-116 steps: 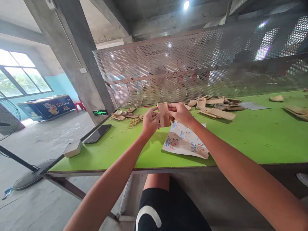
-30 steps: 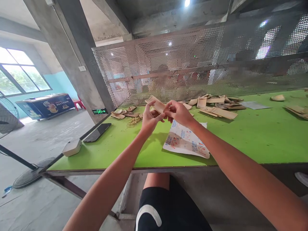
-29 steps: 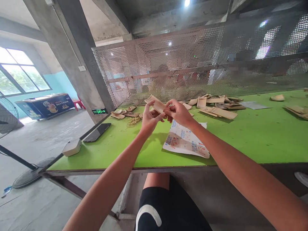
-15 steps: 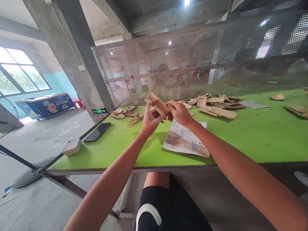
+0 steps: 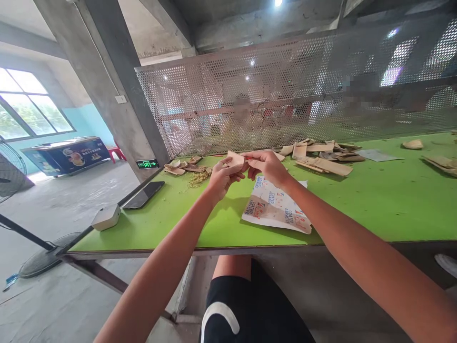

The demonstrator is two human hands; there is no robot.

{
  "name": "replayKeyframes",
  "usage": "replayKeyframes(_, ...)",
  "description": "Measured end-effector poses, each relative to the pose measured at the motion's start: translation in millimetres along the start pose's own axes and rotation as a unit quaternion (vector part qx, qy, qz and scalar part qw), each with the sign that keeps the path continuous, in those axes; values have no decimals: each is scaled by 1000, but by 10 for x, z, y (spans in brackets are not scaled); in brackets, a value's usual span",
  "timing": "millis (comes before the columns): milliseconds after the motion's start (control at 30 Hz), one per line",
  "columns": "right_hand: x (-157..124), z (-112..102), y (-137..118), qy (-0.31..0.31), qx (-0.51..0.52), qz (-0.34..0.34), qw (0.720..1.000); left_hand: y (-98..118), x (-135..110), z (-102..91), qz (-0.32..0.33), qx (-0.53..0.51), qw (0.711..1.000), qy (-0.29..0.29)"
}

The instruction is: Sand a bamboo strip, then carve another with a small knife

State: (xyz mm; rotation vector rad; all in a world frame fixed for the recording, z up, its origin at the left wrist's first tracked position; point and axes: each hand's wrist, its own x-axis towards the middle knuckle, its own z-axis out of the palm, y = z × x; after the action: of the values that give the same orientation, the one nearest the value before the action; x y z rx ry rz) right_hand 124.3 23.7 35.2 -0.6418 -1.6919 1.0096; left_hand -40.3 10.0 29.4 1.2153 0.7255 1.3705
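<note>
clamping a curved wood piece [image 5: 236,158] in the left hand [image 5: 223,178], with thumb laid over the near side and fingers curled underneath. holding it tilted, in the air above the green bench [image 5: 357,205]. bringing the right hand [image 5: 268,167] to its three o'clock end, thumb and fingertips drawn together there; cannot tell that second grip as clamped on the wood or only resting against it.

taking the held piece as the hub of the clock, finding a sheet printed "coated abrasive" [image 5: 273,209] at five o'clock, lying on the bench with a slightly curled near edge, partly under the right forearm. at three o'clock, a loose heap of wood pieces [image 5: 326,166], with a grey sheet [image 5: 380,155] just beside it, then a rounded scrap [image 5: 413,144] and some stacked slats [image 5: 442,164] farther out. at nine o'clock, a few curved scraps [image 5: 176,167]; at eight, yellowish shavings [image 5: 199,178], near the left hand. farther along eight o'clock, a dark phone-like slab [image 5: 144,195] and a white box [image 5: 106,217], just beside each other at the bench's edge. past the bench at twelve o'clock, a perforated metal screen [image 5: 228,109].
</note>
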Motion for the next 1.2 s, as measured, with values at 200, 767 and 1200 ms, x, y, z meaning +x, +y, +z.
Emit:
replayKeyframes(200, 4, 8, -3, -7, -5, -5, 1000, 26, -6, 0, -39, -2, 997, -67)
replayKeyframes(767, 23, -104, 100, 59, -325, -79, 941, -142, -8, -44, 114, 344, 930, 68)
replayKeyframes(1200, 59, -198, 216, -68, -266, 52, 960, -251, 129, -210, 179, 542, 816, -93)
